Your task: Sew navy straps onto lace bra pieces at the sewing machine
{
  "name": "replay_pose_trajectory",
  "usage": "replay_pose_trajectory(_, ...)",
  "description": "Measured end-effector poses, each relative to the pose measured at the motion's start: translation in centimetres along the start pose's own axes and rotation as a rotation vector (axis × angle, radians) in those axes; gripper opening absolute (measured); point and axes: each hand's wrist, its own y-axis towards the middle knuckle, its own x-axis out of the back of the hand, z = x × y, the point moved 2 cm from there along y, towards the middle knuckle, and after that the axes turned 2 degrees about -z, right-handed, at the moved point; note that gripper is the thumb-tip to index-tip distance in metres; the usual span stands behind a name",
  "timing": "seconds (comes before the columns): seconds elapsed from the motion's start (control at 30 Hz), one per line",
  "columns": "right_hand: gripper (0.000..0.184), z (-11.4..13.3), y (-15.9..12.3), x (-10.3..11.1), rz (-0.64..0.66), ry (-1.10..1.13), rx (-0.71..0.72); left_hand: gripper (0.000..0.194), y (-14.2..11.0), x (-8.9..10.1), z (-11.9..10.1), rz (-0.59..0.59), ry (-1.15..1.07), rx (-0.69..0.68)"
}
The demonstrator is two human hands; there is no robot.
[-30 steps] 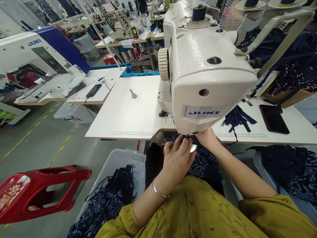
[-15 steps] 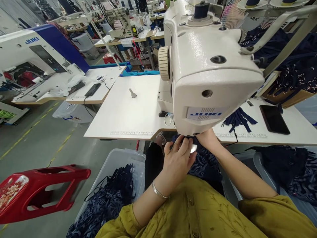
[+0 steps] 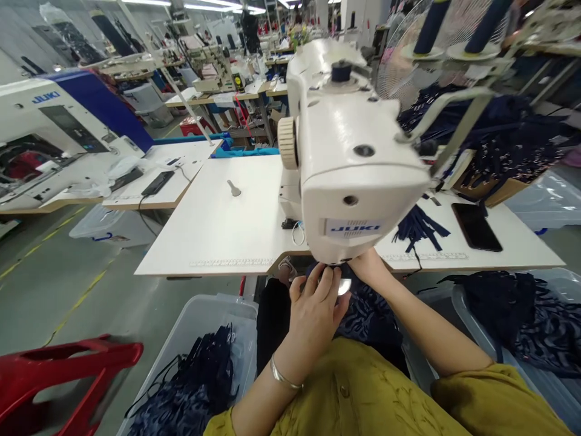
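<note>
Two hands, the left hand (image 3: pixel 313 309) and the right hand (image 3: pixel 370 267), stay at the front of the sewing machine (image 3: pixel 358 175) as they were half a second ago, but the view has tipped upward: ceiling lights (image 3: pixel 213 7) now show and the red stool (image 3: pixel 68 381) is cut off further. Navy cloth (image 3: pixel 367 315) with paler swirls shows below the hands, toward the lap. The left grip has bent fingers at the cloth's upper part; whether they pinch, I cannot tell. The right fingertips are hidden behind the machine, so that grip cannot be told either. Glossy white casing rounds off at its corners; the table (image 3: pixel 218 224) is smooth and white. Limp navy strips (image 3: pixel 420 229) fan out near a flat, dark phone (image 3: pixel 476 227).
</note>
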Motion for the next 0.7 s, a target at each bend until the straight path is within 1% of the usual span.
replay_pose_trajectory(0.1, 0.022, 0.6, -0.1, -0.1, 0.006, 0.048, -0.003, 0.033, 0.1, 0.0, 0.3, -0.047, 0.004, -0.015)
replay_pose_trajectory(0.17, 0.021, 0.3, -0.4, -0.3, -0.015, 0.076, -0.028, 0.033, 0.1, 0.0, 0.4, -0.058, 0.010, -0.035)
replay_pose_trajectory(0.2, 0.021, -0.1, -0.7, -0.4, -0.046, 0.088, -0.054, 0.032, 0.2, 0.0, 0.5, -0.055, 0.015, -0.046)
replay_pose_trajectory(0.27, 0.024, -1.6, -1.4, -0.6, -0.123, 0.118, -0.127, 0.031, 0.2, 0.0, 0.5, -0.041, 0.031, -0.071)
replay_pose_trajectory(0.33, 0.031, -3.8, -2.4, -1.2, -0.176, 0.156, -0.221, 0.032, 0.3, -0.2, 0.4, -0.033, 0.044, -0.100)
replay_pose_trajectory(0.4, 0.036, -6.5, -3.3, -2.1, -0.187, 0.181, -0.303, 0.033, 0.2, -0.4, 0.3, -0.033, 0.051, -0.125)
replay_pose_trajectory(0.47, 0.043, -9.0, -4.2, -3.1, -0.180, 0.179, -0.348, 0.033, 0.2, -0.6, 0.3, -0.037, 0.055, -0.141)
replay_pose_trajectory(0.57, 0.051, -11.7, -5.8, -4.9, -0.128, 0.177, -0.397, 0.033, 0.2, -0.9, 0.4, -0.042, 0.062, -0.154)
replay_pose_trajectory(0.63, 0.053, -12.2, -6.9, -6.1, -0.031, 0.197, -0.398, 0.033, 0.3, -0.9, 0.4, -0.042, 0.071, -0.161)
replay_pose_trajectory(0.7, 0.050, -11.8, -8.1, -7.2, 0.110, 0.235, -0.353, 0.034, 0.4, -0.8, 0.3, -0.030, 0.076, -0.161)
